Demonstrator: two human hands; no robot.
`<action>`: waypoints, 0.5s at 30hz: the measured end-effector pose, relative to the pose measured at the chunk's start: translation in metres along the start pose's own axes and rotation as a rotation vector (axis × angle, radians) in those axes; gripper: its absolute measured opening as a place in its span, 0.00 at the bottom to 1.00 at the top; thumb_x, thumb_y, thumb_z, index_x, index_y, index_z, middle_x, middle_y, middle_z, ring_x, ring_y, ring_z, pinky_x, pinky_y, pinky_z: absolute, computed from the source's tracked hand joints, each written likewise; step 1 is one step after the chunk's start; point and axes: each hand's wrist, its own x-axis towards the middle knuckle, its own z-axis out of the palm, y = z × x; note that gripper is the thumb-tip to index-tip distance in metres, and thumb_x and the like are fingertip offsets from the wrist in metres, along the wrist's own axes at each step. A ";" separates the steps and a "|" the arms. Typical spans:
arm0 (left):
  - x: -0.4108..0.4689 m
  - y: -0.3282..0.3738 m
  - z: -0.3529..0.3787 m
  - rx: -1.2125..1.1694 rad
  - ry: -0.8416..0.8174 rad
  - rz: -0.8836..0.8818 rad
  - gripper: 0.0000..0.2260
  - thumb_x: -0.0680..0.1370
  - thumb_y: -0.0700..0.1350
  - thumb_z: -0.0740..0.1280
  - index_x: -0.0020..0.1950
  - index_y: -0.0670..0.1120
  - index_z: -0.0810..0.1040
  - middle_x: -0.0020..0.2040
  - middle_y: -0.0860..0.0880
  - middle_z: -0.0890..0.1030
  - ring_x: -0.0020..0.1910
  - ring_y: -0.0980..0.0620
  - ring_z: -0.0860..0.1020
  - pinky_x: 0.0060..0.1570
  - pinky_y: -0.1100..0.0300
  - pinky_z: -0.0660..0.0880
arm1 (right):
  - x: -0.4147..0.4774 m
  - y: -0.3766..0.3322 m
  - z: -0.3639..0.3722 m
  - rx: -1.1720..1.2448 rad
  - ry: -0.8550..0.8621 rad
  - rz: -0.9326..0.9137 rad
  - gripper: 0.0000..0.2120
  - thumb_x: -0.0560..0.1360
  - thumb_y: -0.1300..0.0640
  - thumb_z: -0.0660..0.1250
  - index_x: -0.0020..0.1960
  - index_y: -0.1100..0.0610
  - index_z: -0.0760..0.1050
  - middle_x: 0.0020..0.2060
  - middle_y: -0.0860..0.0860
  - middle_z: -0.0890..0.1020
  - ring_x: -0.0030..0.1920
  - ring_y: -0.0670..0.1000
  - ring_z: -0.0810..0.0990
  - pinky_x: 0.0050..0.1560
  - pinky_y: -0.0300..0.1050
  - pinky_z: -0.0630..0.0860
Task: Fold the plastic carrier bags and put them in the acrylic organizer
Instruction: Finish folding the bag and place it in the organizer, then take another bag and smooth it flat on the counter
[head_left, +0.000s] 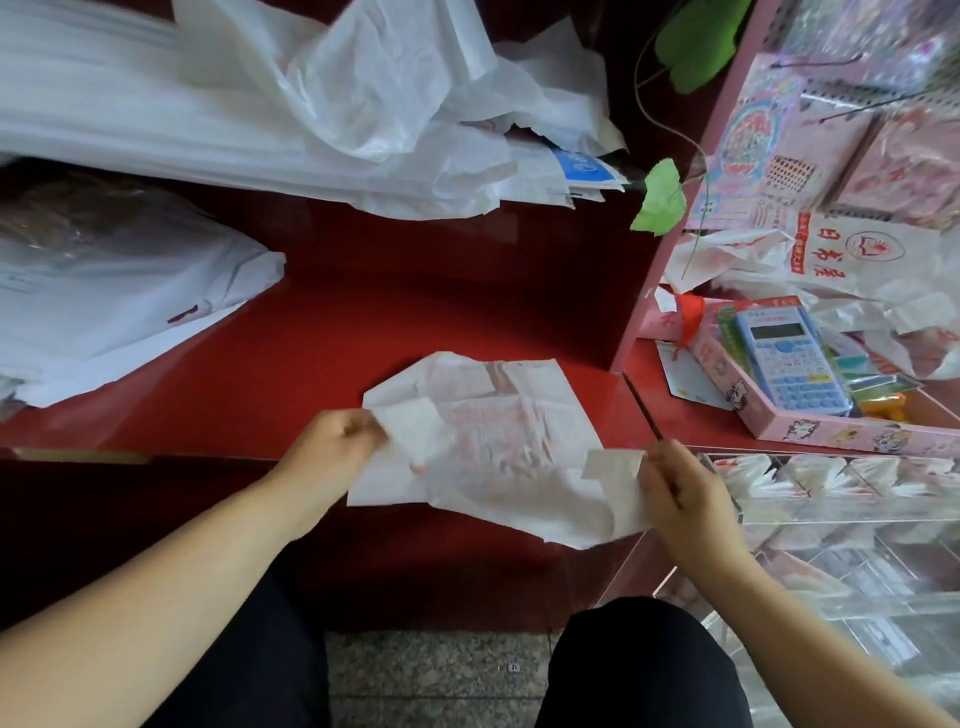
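A thin, crinkled white carrier bag (488, 447) with faint red print lies half-folded over the front edge of the glossy red desk (415, 291). The left hand (332, 447) pinches its left edge and the right hand (680, 493) pinches a handle strip on the right. Beside it, the clear acrylic organizer (841, 525) shows white-and-red plastic in its compartments. A pink cardboard box (831, 434) holds a blue calculator (789, 358).

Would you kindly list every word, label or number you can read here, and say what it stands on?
Nothing reads for certain.
Carrier bag at the front: faint red print, blurred.
White bag on the right: large red characters, sideways, not legible.
Calculator: brand and keys too small.
Blue label at the back: blurred.
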 end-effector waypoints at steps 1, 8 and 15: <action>0.008 0.004 0.001 -0.068 0.035 -0.090 0.12 0.73 0.47 0.66 0.46 0.38 0.79 0.44 0.44 0.79 0.48 0.48 0.76 0.55 0.51 0.71 | 0.009 -0.005 0.002 0.037 0.025 0.049 0.15 0.76 0.63 0.61 0.33 0.49 0.66 0.21 0.46 0.73 0.25 0.38 0.69 0.27 0.30 0.63; 0.052 0.000 0.010 -0.014 0.110 -0.377 0.12 0.79 0.45 0.61 0.56 0.38 0.76 0.45 0.43 0.79 0.44 0.44 0.78 0.44 0.54 0.74 | 0.089 0.004 0.040 0.003 -0.194 0.312 0.11 0.77 0.61 0.58 0.36 0.61 0.66 0.38 0.63 0.78 0.34 0.50 0.70 0.36 0.38 0.65; 0.066 -0.003 -0.006 0.245 0.083 -0.295 0.13 0.79 0.46 0.61 0.36 0.44 0.75 0.33 0.47 0.75 0.32 0.49 0.73 0.34 0.59 0.67 | 0.116 0.009 0.060 -0.249 -0.322 0.309 0.17 0.79 0.62 0.54 0.31 0.56 0.61 0.29 0.49 0.66 0.34 0.52 0.66 0.26 0.34 0.62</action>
